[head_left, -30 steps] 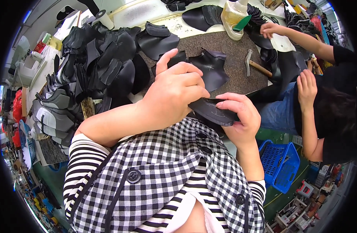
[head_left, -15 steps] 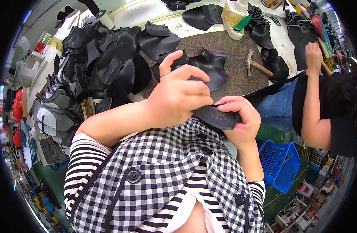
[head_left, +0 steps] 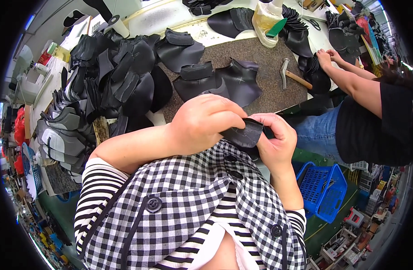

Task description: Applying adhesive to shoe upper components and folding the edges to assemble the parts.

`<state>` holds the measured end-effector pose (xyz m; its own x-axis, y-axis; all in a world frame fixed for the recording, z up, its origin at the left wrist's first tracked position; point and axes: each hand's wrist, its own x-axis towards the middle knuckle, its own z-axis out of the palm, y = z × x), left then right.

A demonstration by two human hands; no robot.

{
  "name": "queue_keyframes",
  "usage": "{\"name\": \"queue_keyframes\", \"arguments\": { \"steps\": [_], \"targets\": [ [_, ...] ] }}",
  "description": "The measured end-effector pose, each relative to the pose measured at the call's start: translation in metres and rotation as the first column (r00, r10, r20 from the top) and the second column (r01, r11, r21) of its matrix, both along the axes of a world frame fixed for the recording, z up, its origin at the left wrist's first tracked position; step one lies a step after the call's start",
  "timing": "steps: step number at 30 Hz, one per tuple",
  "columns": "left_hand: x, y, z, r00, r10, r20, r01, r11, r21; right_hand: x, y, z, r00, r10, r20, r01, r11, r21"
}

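In front of my chest, a small curved black leather piece point(head_left: 244, 135) is held between my two hands. My left hand point(head_left: 206, 121) is closed, its fingertips pinching the piece's upper edge. On the other side, my right hand point(head_left: 278, 137) grips the right end between thumb and fingers. Beyond them a black shoe-upper piece point(head_left: 238, 81) lies flat on a brown speckled board point(head_left: 271, 56). Beside it is another black upper piece point(head_left: 193, 85) with a thick dark strip along its top; my left hand is near its lower edge.
A hammer point(head_left: 296, 80) rests at the board's right. Behind stands a yellowed glue pot point(head_left: 265, 33) with a green-handled tool point(head_left: 277, 28). Black pieces point(head_left: 130, 67) heap up at left. A co-worker point(head_left: 368, 108) reaches in at right; a blue basket point(head_left: 323, 191) is below.
My left hand's raised fingers have come down and now pinch the leather piece, which has turned and shifted slightly left. The co-worker's arms have moved toward the stack near the hammer.
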<state>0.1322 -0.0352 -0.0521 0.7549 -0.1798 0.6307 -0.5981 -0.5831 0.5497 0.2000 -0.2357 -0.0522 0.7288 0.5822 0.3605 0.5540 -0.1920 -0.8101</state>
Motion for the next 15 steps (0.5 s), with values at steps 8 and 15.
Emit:
{"name": "queue_keyframes", "arguments": {
  "steps": [8,15],
  "targets": [
    [0.0022,-0.0038,-0.0014,0.982,0.026,-0.187,-0.089,0.937,-0.338,-0.0016,0.0029,0.0005,0.996,0.034,0.087,-0.040,0.997,0.060],
    [-0.0019,-0.0076,-0.0051,0.957,0.013,-0.290,-0.148,0.881,-0.449,-0.0026,0.0091,0.0075,0.988,0.039,0.148,-0.050,0.996,0.078]
  ]
}}
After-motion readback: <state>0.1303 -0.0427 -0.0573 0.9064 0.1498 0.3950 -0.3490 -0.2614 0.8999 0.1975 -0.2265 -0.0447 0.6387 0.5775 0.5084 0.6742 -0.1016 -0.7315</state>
